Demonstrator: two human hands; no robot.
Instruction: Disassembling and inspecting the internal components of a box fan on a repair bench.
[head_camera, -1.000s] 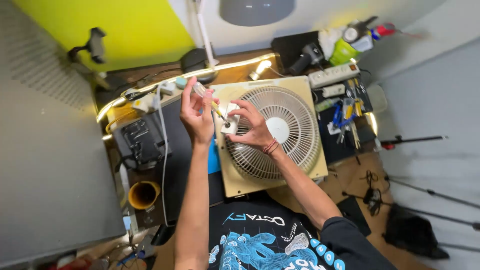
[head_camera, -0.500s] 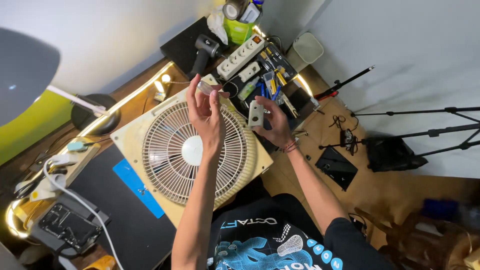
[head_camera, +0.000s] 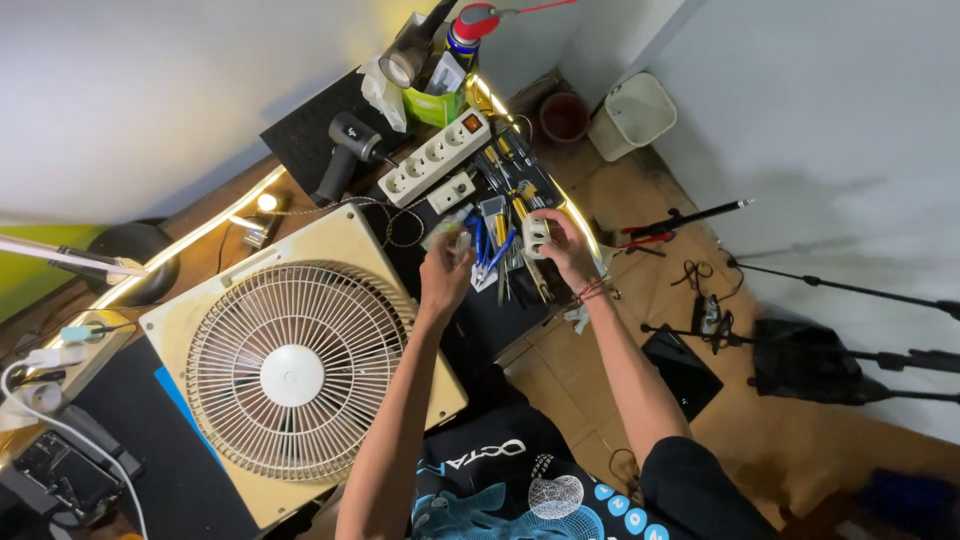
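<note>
My left hand (head_camera: 446, 272) holds a small clear and white part (head_camera: 455, 238) above the right edge of the desk, just past the corner of a cream box fan (head_camera: 290, 372) lying flat. My right hand (head_camera: 562, 250) grips a small white plastic piece (head_camera: 536, 236) over a row of hand tools (head_camera: 503, 255) with yellow and blue handles on a dark mat. The two hands are about a hand's width apart.
A white power strip (head_camera: 436, 157), a black heat gun (head_camera: 342, 152), a green holder (head_camera: 436, 103) and a spray can (head_camera: 466, 28) lie at the desk's far end. A white bin (head_camera: 630, 115) and tripod legs (head_camera: 850, 290) stand on the floor right. A lit strip (head_camera: 190, 245) runs along the desk.
My view has swung right, from the fan's middle to the tool mat. Both hands moved right, off the fan grille and over the tools, still holding their small parts.
</note>
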